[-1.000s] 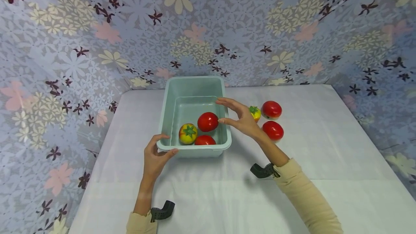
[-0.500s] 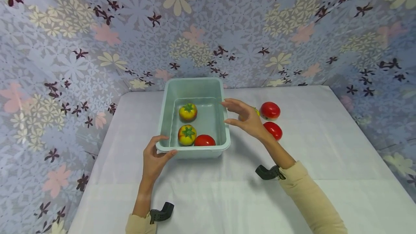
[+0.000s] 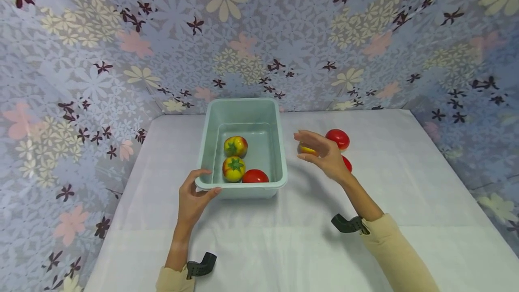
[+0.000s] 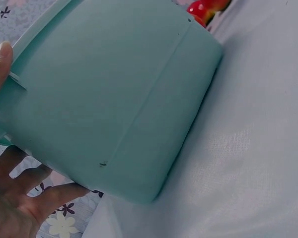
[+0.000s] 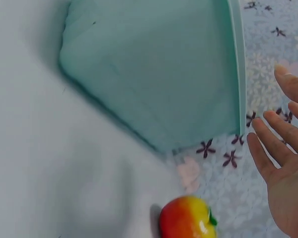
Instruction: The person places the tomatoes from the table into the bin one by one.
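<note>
The left hand grips the plastic bin; the empty right hand, brushing the rounded yellow-red tomato, could roll it.

Floral backdrop behind a white-clothed table

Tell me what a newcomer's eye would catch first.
Likely the pale green bin, central in the head view, holding two yellow-red fruits and one red fruit, its near-left corner gripped by the left hand. Next, the floral backdrop behind it and the right hand partly hiding the fruits to the bin's right.
</note>
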Available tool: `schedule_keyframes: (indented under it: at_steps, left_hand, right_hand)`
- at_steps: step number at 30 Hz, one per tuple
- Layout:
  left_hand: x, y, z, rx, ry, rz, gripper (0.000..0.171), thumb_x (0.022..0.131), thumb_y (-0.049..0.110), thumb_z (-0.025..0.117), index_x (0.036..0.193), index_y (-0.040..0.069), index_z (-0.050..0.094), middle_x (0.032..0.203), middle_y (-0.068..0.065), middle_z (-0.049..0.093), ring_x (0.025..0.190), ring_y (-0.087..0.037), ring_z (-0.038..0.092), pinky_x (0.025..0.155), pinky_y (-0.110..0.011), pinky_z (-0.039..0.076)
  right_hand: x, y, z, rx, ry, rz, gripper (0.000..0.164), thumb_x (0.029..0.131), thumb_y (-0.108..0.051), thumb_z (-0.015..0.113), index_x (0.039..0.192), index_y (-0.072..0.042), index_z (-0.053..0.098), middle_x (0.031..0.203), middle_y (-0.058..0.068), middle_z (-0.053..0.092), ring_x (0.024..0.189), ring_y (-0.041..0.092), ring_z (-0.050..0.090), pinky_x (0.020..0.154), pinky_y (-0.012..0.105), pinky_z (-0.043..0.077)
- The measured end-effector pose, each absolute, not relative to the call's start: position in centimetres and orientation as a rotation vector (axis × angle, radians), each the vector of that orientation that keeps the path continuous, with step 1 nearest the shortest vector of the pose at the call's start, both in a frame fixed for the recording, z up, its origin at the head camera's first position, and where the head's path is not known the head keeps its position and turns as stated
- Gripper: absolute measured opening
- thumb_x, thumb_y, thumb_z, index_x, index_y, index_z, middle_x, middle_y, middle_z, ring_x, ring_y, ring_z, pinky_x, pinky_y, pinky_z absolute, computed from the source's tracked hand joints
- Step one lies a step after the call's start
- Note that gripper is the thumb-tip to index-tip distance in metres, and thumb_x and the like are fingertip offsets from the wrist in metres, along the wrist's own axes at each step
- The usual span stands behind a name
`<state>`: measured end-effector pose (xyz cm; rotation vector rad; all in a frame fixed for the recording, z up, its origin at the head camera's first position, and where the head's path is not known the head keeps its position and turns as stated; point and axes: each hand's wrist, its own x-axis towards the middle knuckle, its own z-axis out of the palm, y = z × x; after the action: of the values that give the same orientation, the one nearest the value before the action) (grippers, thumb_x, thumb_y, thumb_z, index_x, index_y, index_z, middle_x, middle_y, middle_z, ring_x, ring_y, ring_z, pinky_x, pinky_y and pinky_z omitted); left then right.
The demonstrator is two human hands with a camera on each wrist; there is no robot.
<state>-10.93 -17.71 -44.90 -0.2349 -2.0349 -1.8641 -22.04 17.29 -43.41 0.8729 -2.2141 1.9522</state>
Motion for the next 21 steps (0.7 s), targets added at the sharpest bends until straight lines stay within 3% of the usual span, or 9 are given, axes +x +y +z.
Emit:
schedule_keyframes:
  at_steps: [5, 21]
  left_hand:
    - [-11.1, -17.7, -45.1, -0.205, -2.051, -1.856, 0.044, 0.069, -0.019, 0.075, 0.109, -0.012, 0.058, 0.111, -0.017, 0.06, 0.106, -0.017, 0.059, 0.07, -0.025, 0.058]
    - [-12.0, -18.5, -47.7, -0.242, -2.029, -1.843, 0.046, 0.07, -0.016, 0.078, 0.111, -0.005, 0.06, 0.112, -0.012, 0.061, 0.104, -0.025, 0.06, 0.069, -0.026, 0.059]
  right_hand:
    - [-21.8, 18.6, -44.5, 0.858, -2.203, 1.912, 0.058, 0.083, 0.008, 0.07, 0.137, 0.007, 0.049, 0.134, 0.029, 0.054, 0.125, 0.027, 0.055, 0.102, 0.034, 0.047]
    - [-21.2, 22.6, -47.0, 0.691, -2.275, 1.77, 0.055, 0.08, 0.015, 0.069, 0.132, 0.011, 0.05, 0.132, 0.031, 0.054, 0.125, 0.019, 0.055, 0.103, 0.02, 0.044]
